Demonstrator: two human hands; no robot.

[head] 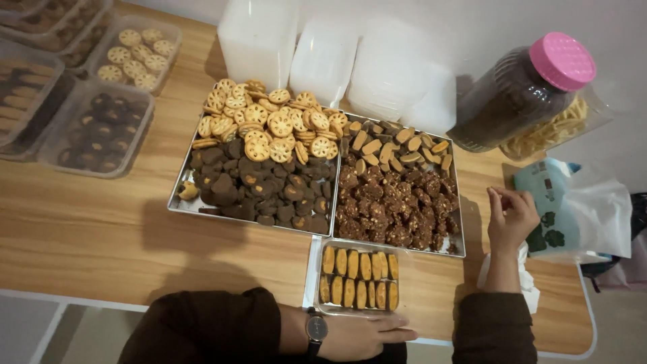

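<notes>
— What sits at the far left of the frame?

— Clear lidded boxes of biscuits line the upper left of the wooden counter, some holding dark rounds, one holding pale wheel-shaped ones.

— And in the middle?

— Two metal trays side by side. The left tray carries golden lattice biscuits heaped behind dark chocolate cookies. The right tray holds tan finger pieces behind brown crumbly clusters. White plastic containers stand behind both, at the top centre.

— Where are the person's hands?

— The left hand, a dark-strapped wristwatch on its wrist, lies flat at bottom centre, fingers straight and close together, pointing right. It rests against the near edge of a small clear box packed with two rows of orange-brown oblong biscuits, which sits just in front of the trays. The right hand, lower right, is raised just beside the right tray, fingers curled loosely inward; whether it pinches anything, I cannot tell.

— And the far right?

— A big dark-filled jar with a pink lid leans at the upper right; below it lies a pale blue pouch with a clear bag.
</notes>
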